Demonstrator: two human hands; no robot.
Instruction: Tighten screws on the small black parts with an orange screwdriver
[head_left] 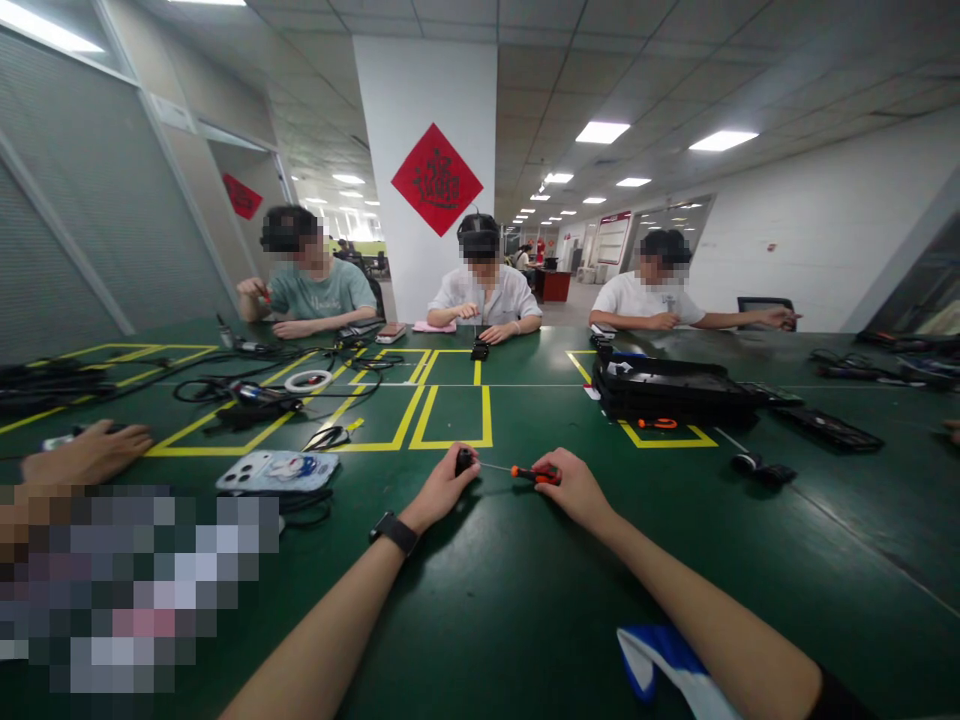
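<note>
My left hand (442,482), with a dark watch on its wrist, is closed on a small black part (464,460) whose kind I cannot make out. In my right hand (571,484) is a red-and-black screwdriver (534,475), gripped by its handle. Its thin metal shaft points left, and the tip reaches the black part or lies just beside it. Both hands are over the green table (480,600), near the middle of the view.
A phone in a patterned case (279,471) lies left, among black cables. Black trays (667,385) and an orange-handled tool (658,424) are at right. Yellow tape (450,445) marks the table. Several people sit around; a co-worker's hand (94,450) rests at left.
</note>
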